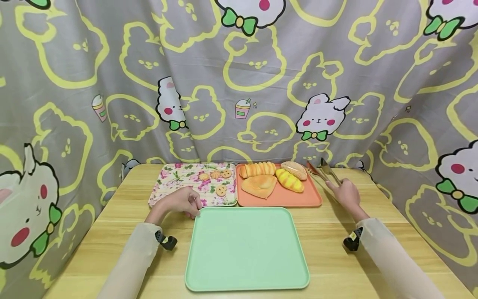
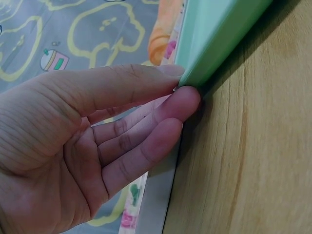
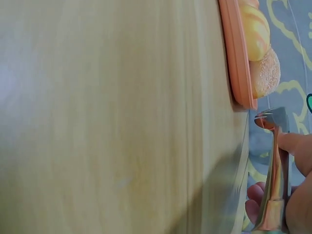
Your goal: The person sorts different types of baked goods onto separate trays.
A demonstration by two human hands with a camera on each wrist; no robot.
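A pale green tray [image 1: 246,249] lies on the wooden table in front of me. At its far left corner, my left hand [image 1: 183,200] pinches the rim between thumb and forefinger; the left wrist view shows the tray edge [image 2: 207,63] lifted at the fingertips. My right hand [image 1: 347,194] grips metal tongs [image 3: 276,170], one tip forked and the other flat. The tongs point away, their tips apart beside the orange tray [image 1: 281,201]. On that tray sit a ridged loaf [image 1: 257,169], a triangular bread [image 1: 259,186], a yellow striped bun [image 1: 290,180] and a sesame-topped bun [image 1: 294,169].
Left of the orange tray stands a floral tray [image 1: 179,178] with several small cookies [image 1: 221,190]. The wooden table [image 1: 328,257] runs back to a patterned curtain [image 1: 209,62] that surrounds it on three sides.
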